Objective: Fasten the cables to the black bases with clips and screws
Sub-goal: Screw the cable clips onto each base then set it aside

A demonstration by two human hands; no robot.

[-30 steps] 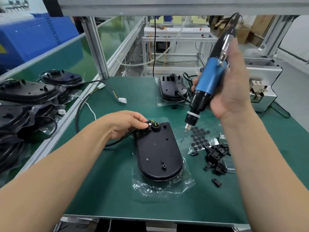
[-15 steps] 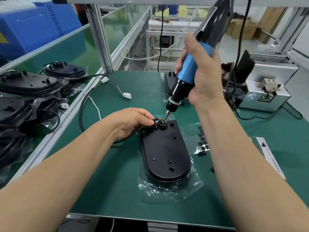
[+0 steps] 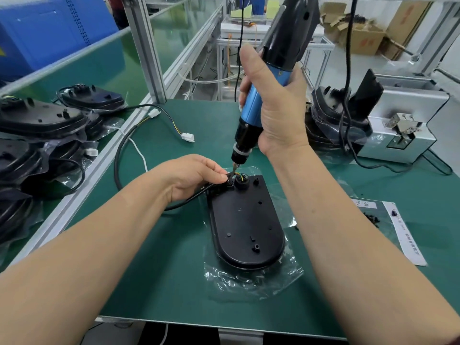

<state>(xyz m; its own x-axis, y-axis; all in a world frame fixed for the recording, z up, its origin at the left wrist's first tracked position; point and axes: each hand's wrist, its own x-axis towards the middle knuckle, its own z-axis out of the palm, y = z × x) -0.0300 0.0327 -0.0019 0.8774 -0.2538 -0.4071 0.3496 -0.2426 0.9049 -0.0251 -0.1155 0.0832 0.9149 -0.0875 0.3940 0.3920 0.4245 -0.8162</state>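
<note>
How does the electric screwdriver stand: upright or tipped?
Tipped: the electric screwdriver leans toward the upper right, its bit down on the black base.

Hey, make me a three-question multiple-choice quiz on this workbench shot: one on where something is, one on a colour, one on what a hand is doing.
1. Where on the black base does the electric screwdriver put its bit?
A) near rounded end
B) far end, by the cable entry
C) the middle

2. What colour is the screwdriver's barrel where the right hand holds it?
A) red
B) blue
C) yellow

3. What is the left hand doing?
A) lying flat on the mat
B) lifting the base
C) pinching the black cable at the base's far end

Answers:
1 B, the bit tip meets the base's far end.
2 B, blue shows below the fingers.
3 C, fingertips close on the cable there.
</note>
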